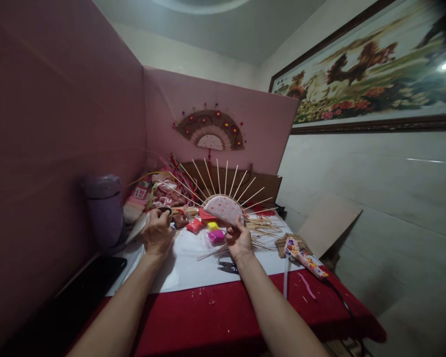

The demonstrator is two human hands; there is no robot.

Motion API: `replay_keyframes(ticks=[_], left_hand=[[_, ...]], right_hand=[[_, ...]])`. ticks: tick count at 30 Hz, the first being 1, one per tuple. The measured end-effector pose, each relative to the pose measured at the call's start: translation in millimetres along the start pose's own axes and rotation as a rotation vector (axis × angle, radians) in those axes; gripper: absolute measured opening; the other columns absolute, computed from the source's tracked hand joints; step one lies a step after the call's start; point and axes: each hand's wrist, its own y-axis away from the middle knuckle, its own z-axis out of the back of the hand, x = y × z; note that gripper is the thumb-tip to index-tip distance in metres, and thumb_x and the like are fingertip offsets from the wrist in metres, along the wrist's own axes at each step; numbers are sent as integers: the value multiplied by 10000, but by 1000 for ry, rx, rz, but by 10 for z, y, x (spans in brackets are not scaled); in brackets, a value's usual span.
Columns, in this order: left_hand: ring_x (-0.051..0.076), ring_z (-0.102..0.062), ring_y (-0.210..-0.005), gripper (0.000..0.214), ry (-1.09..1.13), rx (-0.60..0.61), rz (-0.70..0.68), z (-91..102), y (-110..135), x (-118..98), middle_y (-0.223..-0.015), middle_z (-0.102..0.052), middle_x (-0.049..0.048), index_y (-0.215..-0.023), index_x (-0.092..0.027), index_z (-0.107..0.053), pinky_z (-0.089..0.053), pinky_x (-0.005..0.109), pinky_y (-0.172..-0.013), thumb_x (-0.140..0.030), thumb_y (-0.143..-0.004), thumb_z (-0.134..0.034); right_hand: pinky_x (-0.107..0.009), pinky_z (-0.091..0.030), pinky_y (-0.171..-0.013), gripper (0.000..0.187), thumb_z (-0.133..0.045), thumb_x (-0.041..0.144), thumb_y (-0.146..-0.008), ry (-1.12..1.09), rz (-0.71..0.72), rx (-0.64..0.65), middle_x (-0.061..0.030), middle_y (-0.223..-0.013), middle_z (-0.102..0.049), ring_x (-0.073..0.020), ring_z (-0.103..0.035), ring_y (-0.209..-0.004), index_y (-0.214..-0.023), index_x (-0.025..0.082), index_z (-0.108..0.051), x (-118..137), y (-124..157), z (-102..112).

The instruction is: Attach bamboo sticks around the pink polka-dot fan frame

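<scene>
Pinching a dark, round-rimmed object [165, 210], too obscured to identify, the left hand [158, 234] has its fingers drawn in narrow. Just right of it lie a red film-wrapped packet [195, 226], a yellow one [212, 226] and a magenta one [216, 236], all soft-looking. Over mid-table is a half-round panel in pale, red-spotted fabric [223, 208], its curve ringed by thin, straight, pale wooden sticks [218, 176] spread like rays. It should be light and fairly stiff, its cloth unlikely to slip; the sticks could snap or shift if gripped, so the flat lower edge seems the safest hold. There the right hand [239, 241] clasps the right corner, thumb across the face. Farther right, a flower-patterned, gun-shaped tool [305, 260] lies near where smooth white sheeting [186, 277] meets plush-looking red cloth [193, 317].
</scene>
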Motion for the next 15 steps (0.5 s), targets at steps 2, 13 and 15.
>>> replay_keyframes(ticks=[2,13,15], left_hand=[[236,-512,-879,262,31,28,-99,16,28,-69,-945,-604,88,-953,-214,-660,-349,313,-698,-204,-826,-432],[229,-525,-895,131,307,321,-318,2,319,-450,-803,-674,30,-727,-222,-622,-314,359,-795,-161,-723,-506],[230,-530,-898,161,323,343,-317,-57,319,-434,-826,-679,37,-761,-224,-644,-321,359,-789,-165,-742,-495]], right_hand=[[-117,-295,-317,245,-722,190,-581,-1,13,3,94,-547,-578,-32,-473,-391,-732,193,-531,2,-4,7],[-102,-295,-324,265,-733,228,-582,39,30,21,102,-559,-571,-18,-472,-400,-743,202,-525,-43,-26,7],[-101,-302,-321,266,-734,210,-582,17,26,20,99,-561,-574,-20,-476,-403,-756,201,-533,-51,-14,7]])
